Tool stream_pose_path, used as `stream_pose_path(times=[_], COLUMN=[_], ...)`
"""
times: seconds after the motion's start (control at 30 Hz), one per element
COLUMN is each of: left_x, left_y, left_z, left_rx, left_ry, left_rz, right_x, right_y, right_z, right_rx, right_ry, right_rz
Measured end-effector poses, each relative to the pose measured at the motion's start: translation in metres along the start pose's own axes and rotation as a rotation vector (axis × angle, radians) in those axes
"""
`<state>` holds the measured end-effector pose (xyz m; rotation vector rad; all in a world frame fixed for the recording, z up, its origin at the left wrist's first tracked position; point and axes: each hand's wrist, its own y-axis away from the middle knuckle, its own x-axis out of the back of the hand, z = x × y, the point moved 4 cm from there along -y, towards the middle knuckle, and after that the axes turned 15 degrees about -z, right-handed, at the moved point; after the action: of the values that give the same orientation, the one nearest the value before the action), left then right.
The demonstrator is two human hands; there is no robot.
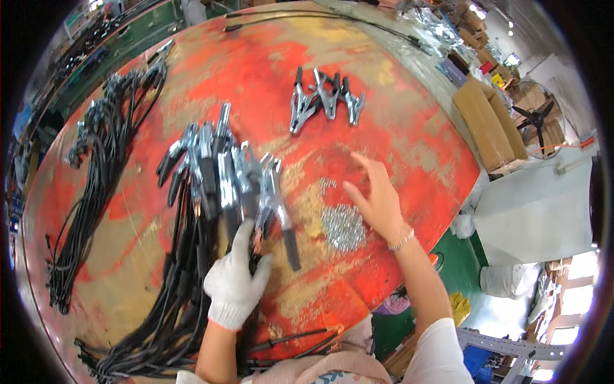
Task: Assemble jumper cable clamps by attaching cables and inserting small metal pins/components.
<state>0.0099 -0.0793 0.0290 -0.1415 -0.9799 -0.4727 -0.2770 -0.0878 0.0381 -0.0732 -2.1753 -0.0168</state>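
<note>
My left hand (236,281), in a white glove, is closed round a black cable by a silver spring clamp (274,198) with black handle sleeves. A reddish bare wire end (258,240) shows between its index finger and thumb. The index finger points up along the clamps; the grip itself is partly hidden. Several more clamps (208,153) lie bunched just beyond, their black cables (173,288) trailing toward me. My bare right hand (377,198), with a bracelet at the wrist, hovers with thumb and fingers apart beside a pile of small metal fasteners (344,227). A few loose fasteners (327,184) lie above that pile.
Three loose clamps (325,96) sit farther back on the worn red table (409,128). Along the left edge lies another bundle of clamped cables (105,166). Long black cables (320,14) run across the far edge. A cardboard box (489,125) and a fan (536,120) stand at right.
</note>
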Motion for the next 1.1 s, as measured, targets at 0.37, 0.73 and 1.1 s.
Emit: stream_pose_path(times=[0.37,0.73,1.1], left_x=[-0.022,-0.023,-0.027], left_y=[0.000,0.001,0.078], left_z=[-0.006,-0.013,0.052], left_rx=[-0.108,-0.069,-0.391], left_ry=[-0.370,-0.303,-0.339], left_rz=[0.018,0.057,-0.165], right_x=[-0.017,0.022,0.014], right_y=[-0.173,-0.086,0.177], right_z=[0.137,0.179,0.132], right_rx=[-0.299,-0.044,0.063], right_ry=[0.048,-1.422,-1.911], right_rz=[0.168,0.282,0.267])
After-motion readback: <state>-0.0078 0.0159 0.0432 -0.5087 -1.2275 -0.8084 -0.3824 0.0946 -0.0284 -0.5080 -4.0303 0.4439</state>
